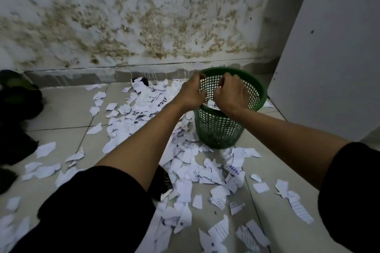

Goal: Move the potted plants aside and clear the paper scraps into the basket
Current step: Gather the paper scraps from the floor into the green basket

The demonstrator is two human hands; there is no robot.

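Note:
A green mesh basket [218,129] stands on the tiled floor by the back wall, with white scraps showing inside it. Both my hands hover over its mouth. My left hand [193,93] and my right hand [231,96] have their backs to me and their fingers curled in; no paper shows in either. Torn paper scraps [141,107] litter the floor left of the basket, and more paper scraps [205,170] lie in front of it. Dark potted plants [16,96] with green leaves sit at the far left edge.
A stained, mouldy wall [144,26] runs along the back. A plain white panel [329,57] rises close on the basket's right. My dark-clothed knees fill the bottom corners. A small dark object [144,81] lies among the scraps by the wall.

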